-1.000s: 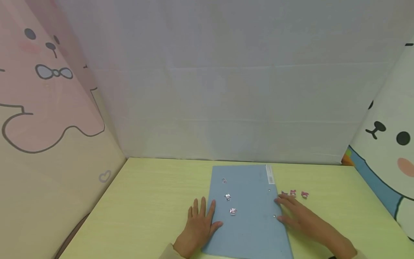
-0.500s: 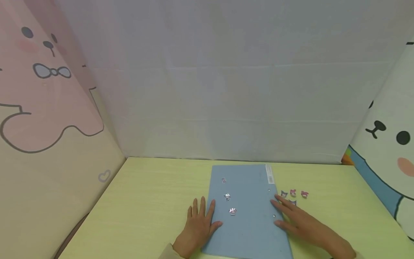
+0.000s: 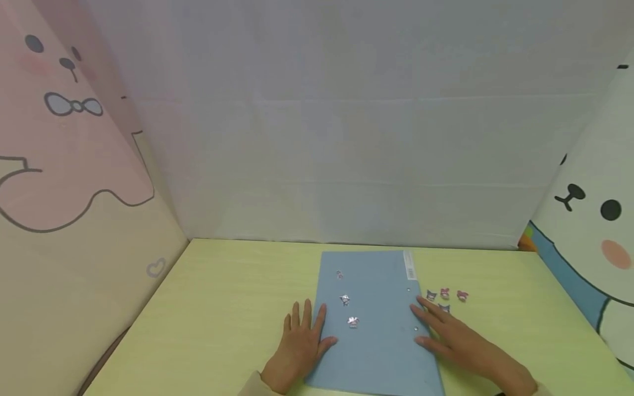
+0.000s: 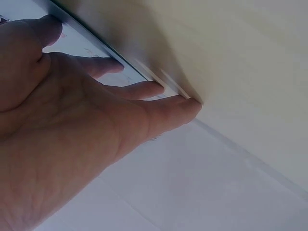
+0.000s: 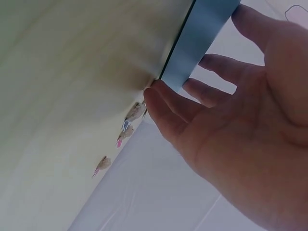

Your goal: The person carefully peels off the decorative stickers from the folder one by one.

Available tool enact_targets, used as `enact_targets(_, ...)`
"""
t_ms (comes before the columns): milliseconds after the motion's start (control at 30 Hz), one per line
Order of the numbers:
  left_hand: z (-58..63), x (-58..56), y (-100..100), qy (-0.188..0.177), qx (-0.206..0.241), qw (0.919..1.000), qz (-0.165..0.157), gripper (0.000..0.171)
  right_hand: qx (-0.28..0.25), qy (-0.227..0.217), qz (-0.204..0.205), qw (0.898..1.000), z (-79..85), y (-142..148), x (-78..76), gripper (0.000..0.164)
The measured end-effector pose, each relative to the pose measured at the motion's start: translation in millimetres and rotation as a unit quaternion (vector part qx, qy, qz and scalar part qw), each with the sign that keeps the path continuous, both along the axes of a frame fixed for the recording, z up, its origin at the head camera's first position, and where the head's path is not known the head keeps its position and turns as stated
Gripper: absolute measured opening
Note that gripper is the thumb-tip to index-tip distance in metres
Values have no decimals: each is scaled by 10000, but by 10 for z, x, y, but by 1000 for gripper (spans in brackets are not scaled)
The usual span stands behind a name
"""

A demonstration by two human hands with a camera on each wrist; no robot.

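A light blue folder [image 3: 381, 352] lies flat on the table, with a white barcode label near its upper right corner and two small rivets down the right side. Three small shiny character stickers or charms, one of them [image 3: 353, 322], sit in a column on its left half. My left hand [image 3: 299, 344] rests spread across the folder's left edge, thumb and index finger on the cover. Over the right edge lies my right hand [image 3: 458, 341], its fingers extended and fingertips on the cover. In the right wrist view the folder's side [image 5: 192, 53] looks thick.
Several small character charms, such as a pink one [image 3: 462, 296], lie on the pale yellow table [image 3: 223, 308] just right of the folder, close to my right fingers. A white sheet [image 3: 317, 165] hangs behind the table; printed cloths hang at both sides.
My right hand has slid a little left onto the folder's cover, bringing more of the loose charms into sight. My left hand stays in place on the folder; the head view has shifted slightly.
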State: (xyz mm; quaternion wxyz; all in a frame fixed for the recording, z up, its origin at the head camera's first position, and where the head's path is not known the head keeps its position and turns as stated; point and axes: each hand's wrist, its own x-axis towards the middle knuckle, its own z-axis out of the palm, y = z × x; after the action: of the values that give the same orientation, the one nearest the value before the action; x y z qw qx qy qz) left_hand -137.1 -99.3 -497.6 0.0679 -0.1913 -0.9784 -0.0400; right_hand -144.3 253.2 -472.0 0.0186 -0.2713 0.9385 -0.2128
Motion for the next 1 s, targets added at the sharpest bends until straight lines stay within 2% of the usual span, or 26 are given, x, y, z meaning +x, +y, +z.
enact_targets(33,45,10,7,-106,-9,9999,21,66,11,13,-7,10000,0,-1,1,62)
enact_targets(100,59,9,11,-166,-59,9998,42,67,13,56,-13,10000,-3,-4,3,62)
enact_targets(400,66,-25,-12,98,-189,9997,-88,66,30,153,52,9999,-7,-30,10,62)
enact_targets(533,99,-60,-13,189,41,9993,-318,65,39,-2,19,10000,-1,-33,7,64)
enact_targets(733,177,-127,86,677,230,9947,-746,56,-34,3,5,10000,1,-28,2,63)
enact_targets(800,182,-153,128,748,220,9938,-792,54,-61,37,4,10000,-6,-27,1,63)
enact_targets(1000,185,-205,222,604,361,9948,-741,47,-93,62,53,9999,-23,-33,-13,63)
